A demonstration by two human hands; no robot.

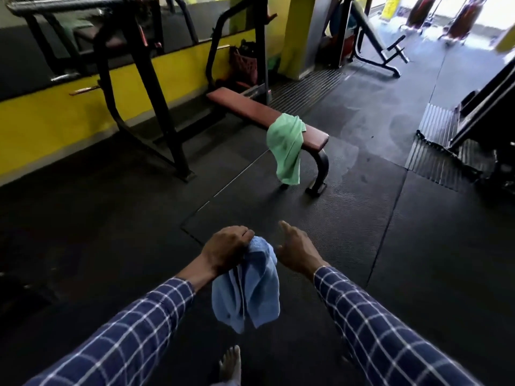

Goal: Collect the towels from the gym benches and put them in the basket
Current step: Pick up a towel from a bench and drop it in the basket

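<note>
My left hand (227, 250) grips a blue towel (248, 291), which hangs bunched below my fist above the floor. Just to its right my right hand (296, 250) holds nothing, its fingers loosely extended forward. Ahead, a green towel (285, 144) is draped over the near end of a flat bench with a red-brown pad (242, 105), and hangs down toward the floor. A dark red basket (246, 65) stands against the yellow wall behind the bench.
A black rack frame (156, 107) stands at the left along the yellow wall. An incline bench (381, 48) is at the back right, and a machine base with ribbed mats (446, 146) is at the right. Black rubber flooring (348, 218) lies between me and the bench.
</note>
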